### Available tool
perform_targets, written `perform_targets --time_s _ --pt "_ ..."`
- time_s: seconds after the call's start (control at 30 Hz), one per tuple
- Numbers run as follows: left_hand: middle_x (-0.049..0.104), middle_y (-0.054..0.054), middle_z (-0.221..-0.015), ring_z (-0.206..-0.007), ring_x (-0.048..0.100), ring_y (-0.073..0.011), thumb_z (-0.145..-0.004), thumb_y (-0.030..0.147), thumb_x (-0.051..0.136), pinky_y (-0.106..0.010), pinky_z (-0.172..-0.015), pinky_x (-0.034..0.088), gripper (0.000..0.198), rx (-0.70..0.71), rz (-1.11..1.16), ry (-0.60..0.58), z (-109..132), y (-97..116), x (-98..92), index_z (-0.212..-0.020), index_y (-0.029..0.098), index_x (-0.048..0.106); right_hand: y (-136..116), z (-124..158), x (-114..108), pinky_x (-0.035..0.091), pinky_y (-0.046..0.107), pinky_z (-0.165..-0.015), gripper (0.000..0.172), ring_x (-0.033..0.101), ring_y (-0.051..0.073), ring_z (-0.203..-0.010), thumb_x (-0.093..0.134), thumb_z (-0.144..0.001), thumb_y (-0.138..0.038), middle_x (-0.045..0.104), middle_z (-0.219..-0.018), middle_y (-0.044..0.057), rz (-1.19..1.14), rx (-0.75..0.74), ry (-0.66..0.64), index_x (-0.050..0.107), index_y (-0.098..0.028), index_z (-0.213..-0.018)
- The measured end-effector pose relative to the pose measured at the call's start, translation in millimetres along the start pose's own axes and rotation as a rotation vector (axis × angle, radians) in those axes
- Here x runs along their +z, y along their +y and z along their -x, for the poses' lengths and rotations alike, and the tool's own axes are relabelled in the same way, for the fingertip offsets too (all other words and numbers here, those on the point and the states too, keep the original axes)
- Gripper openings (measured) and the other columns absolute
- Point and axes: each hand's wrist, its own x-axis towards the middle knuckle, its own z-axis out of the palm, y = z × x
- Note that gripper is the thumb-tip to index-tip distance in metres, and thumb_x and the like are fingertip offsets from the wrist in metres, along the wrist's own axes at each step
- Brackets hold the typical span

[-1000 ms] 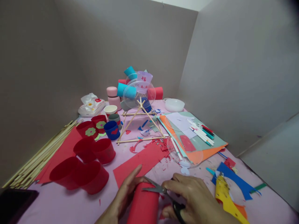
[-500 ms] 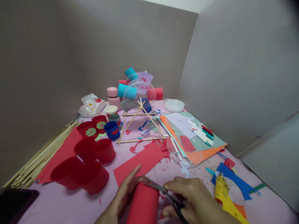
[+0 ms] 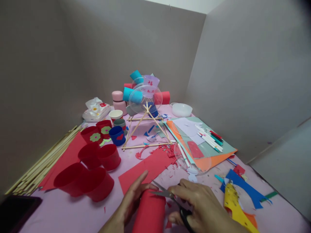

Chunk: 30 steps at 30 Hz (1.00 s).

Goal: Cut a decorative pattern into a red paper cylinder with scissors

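Note:
My left hand [image 3: 132, 200] is closed round the left side of a red paper-covered cup [image 3: 150, 213], its upper end facing away from me. In my right hand [image 3: 194, 204] is a pair of scissors [image 3: 167, 194] with dark handles. The blades are spread at the cup's far rim, one of them over the red paper. Beyond the cup lies a sheet of red paper [image 3: 148, 168], with red scraps [image 3: 167, 153] heaped at its far end. Several red cups [image 3: 97, 186] stand to the left of my hands.
A wheel of clear discs [image 3: 145, 98] with coloured cups sits on a stick frame [image 3: 148, 147] at the back. Wooden sticks [image 3: 41, 161] and a dark phone [image 3: 20, 210] lie left. On the right are markers [image 3: 209, 139], coloured sheets [image 3: 221, 155] and a yellow glue gun [image 3: 233, 200].
The scissor blades have gone from nearly closed to spread apart at the cup's rim. My left hand and the cup have hardly moved.

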Motion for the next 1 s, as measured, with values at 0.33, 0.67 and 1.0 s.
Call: perform_targets --time_s 0.33,0.67,1.0 --pt "0.069 -0.007 -0.063 -0.070 0.065 -0.0302 -0.056 0.072 0.063 -0.047 -0.092 0.041 0.052 -0.349 0.219 0.079 -37 -10 -0.7 -0.057 0.021 0.074 2 -2 3 0.027 0.025 -0.053 0.027 0.064 0.018 -0.069 0.069 -0.073 -0.051 0.069 -0.077 0.001 0.054 0.023 -0.049 0.070 -0.029 -0.088" --pt "0.061 -0.009 -0.122 -0.125 0.043 -0.0447 -0.040 0.054 0.082 -0.052 -0.102 0.034 0.098 0.053 0.203 0.190 -6 -60 -18.5 -0.130 0.032 0.051 5 -3 8 0.027 0.022 -0.051 0.018 0.054 0.013 -0.057 0.071 -0.074 -0.038 0.063 -0.063 -0.003 -0.115 0.069 0.028 0.063 -0.022 -0.068" --pt "0.061 -0.009 -0.123 -0.118 0.050 -0.0438 -0.034 0.060 0.084 -0.051 -0.097 0.041 0.129 0.105 0.175 0.220 0 -54 -17.8 -0.144 0.036 0.022 -8 -7 8 0.037 0.027 -0.062 0.036 0.063 0.023 -0.078 0.072 -0.069 -0.037 0.066 -0.087 0.005 -0.133 0.086 -0.021 0.068 -0.026 -0.103"
